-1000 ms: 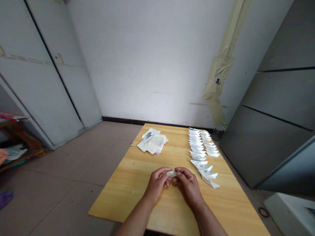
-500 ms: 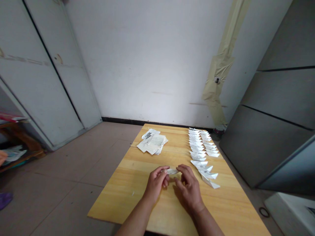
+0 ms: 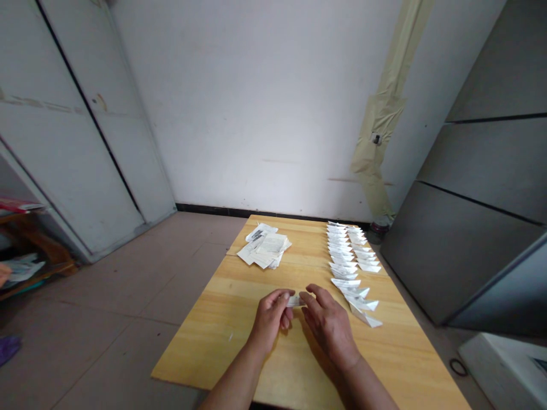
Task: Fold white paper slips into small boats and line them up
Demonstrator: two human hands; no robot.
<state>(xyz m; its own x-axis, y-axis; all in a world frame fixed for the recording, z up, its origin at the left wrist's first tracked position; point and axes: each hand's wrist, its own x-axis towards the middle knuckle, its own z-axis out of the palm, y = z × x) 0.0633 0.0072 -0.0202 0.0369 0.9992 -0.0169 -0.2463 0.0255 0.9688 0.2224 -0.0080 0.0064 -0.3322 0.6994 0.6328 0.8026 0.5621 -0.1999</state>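
Observation:
Above the near part of the wooden table, a small folded piece of printed paper (image 3: 294, 302) is between my two hands. My left hand (image 3: 270, 319) is closed, pinching the paper's left end between thumb and fingers. At the right end, the fingertips of my right hand (image 3: 329, 322) press on the paper, partly covering it; its index finger is raised a little. To the right of my hands lie several folded paper boats (image 3: 359, 299), lined up in two columns toward the wall. A loose pile of flat printed paper sheets (image 3: 267, 247) sits at the far left.
The light wooden table (image 3: 213, 341) reaches nearly to the white wall (image 3: 256, 114). Grey panels (image 3: 482, 228) stand close on the right, with a white box (image 3: 504, 364) on the floor. A wooden shelf (image 3: 38, 256) is at the far left.
My right hand has moved slightly left, its fingers now further over the paper's right end. The paper has turned, showing a flatter printed side. My left hand keeps its hold.

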